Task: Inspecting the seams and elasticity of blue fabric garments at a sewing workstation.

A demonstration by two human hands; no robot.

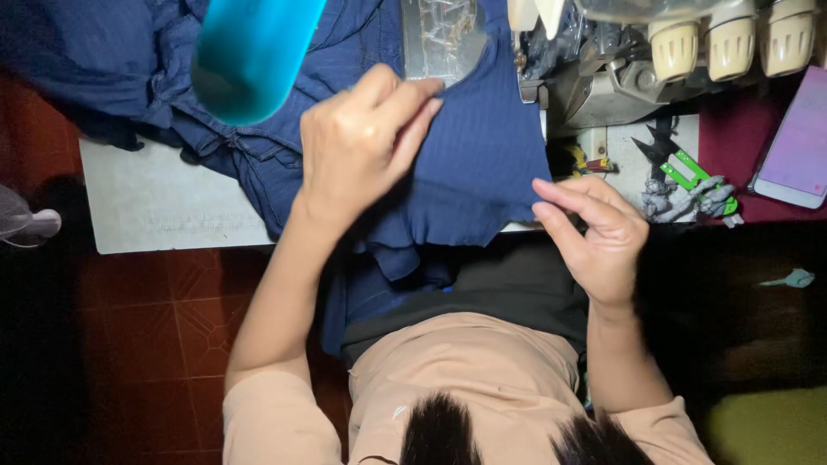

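We saw the left hand (362, 142) lying palm-down on the blue cloth (469, 164), its fingers curled, thumb and fingertips pressed together on the weave near the metal plate (444, 39). Whether they truly pinched a fold or only pressed on it, we could not tell, since the back of the hand covered the grip. The right hand (594, 232) sat at the cloth's right edge, fingers bent and half closed, the forefinger tip touching the hem; its palm faced away from us, so any hold underneath was hidden.

The cloth lay spread over the white table (146, 207) and ran under the sewing machine (620, 77), whose upper body was cut off by the frame. Part of the cloth hung over the table's near edge into the person's lap and was lost in shadow. A blurred teal object (250, 52) covered the cloth's upper left, too close to make out.

Right of the machine lay green snips (689, 172) among grey scraps, and a phone (797, 146), partly cut off. The lower right corner was too dark to read.
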